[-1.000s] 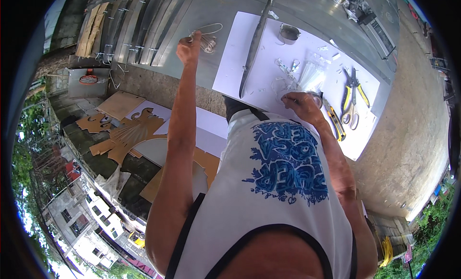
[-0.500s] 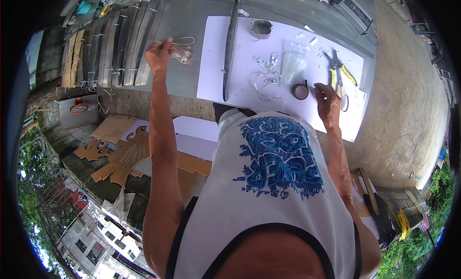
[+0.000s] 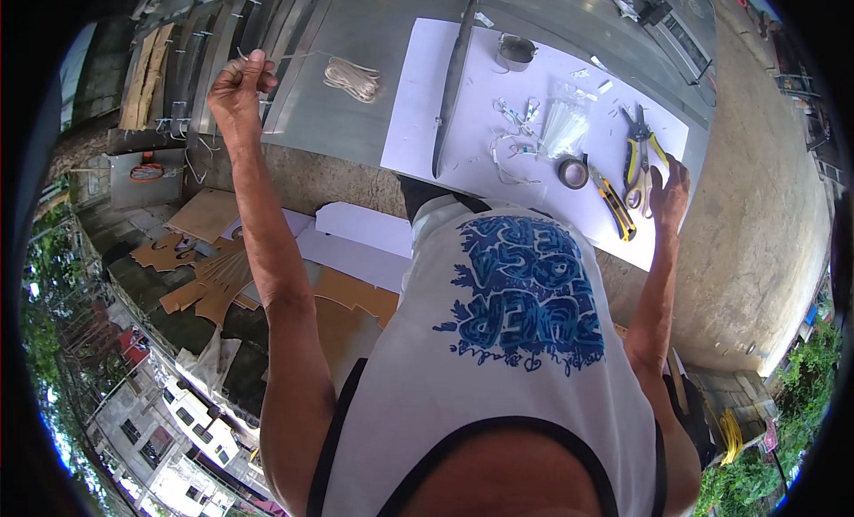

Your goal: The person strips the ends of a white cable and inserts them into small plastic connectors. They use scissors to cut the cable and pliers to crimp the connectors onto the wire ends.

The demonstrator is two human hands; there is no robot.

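Outdoors, a grey metal surface [image 3: 369,23] is carrying a white board [image 3: 405,130]. Left of the board, the left hand's [image 3: 236,94] fingers are pinching the end of a pale cord [image 3: 352,79], apparently keeping a length drawn out; its bundled coil is resting between that hand and the board, probably looped to prevent tangling. At the board's right edge, the right hand [image 3: 672,197] is hovering with its fingers parted, just beside the scissors [image 3: 640,186] and yellow-handled snips [image 3: 637,136]; whether they are touching either, I cannot tell. On the board's near right part, a utility knife [image 3: 615,208] and a tape roll [image 3: 573,173] are lying together, seemingly for easy reach. Toward the board's far edge, a metal cup [image 3: 516,52] is standing; well left of the board, dark strips [image 3: 231,59] are lying side by side, perhaps sorted.
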